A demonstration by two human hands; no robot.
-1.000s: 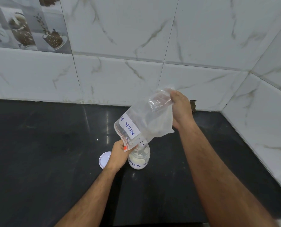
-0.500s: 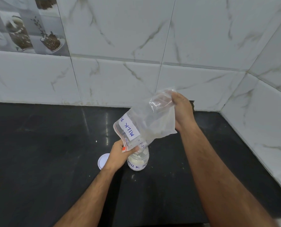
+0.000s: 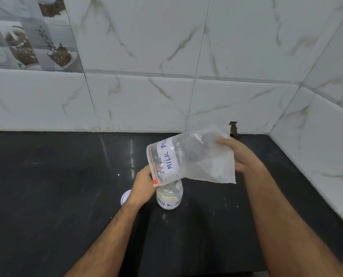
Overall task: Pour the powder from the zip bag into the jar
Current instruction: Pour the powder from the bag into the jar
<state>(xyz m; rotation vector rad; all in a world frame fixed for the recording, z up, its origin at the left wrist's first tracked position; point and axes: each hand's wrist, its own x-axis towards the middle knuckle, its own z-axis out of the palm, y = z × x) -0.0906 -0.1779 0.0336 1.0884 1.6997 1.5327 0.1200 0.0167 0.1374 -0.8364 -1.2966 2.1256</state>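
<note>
Item 1, nearest: black stone counter (image 3: 46, 206), polished, with a few pale specks on it to the right of the jar.

Item 2: round white lid (image 3: 125, 199), lying flat just left of the jar, partly hidden behind the left wrist.

Item 3: jar (image 3: 169, 197), small and clear, upright on the counter, hand-lettered "MILK PO…". Pale powder (image 3: 167, 195) filled its lower part and clung to the inner wall near the neck.

Item 4: left hand (image 3: 143, 186), fingers curled, pinching the mouth end of the zip bag by its orange-tabbed corner, directly over the jar's mouth.

Item 5: zip bag (image 3: 194, 158), clear plastic, white label reading "MILK PO…", held above the jar with its opening down-left and its base raised to the right. Little powder appeared left inside, only a thin film and a small heap along the lower edge.

Item 6: right hand (image 3: 237, 154), gripping the raised base of the bag, thumb on the near face, fingers behind it.

Item 7, farthest: white marbled wall tiles (image 3: 146, 96), with a chipped notch behind the bag.

Risk noted: the jar stood unheld and narrow-necked. If the bag's mouth drifted off the rim, or a clump released suddenly, powder would likely spill on the counter; a knock from the left hand could tip the jar.
</note>
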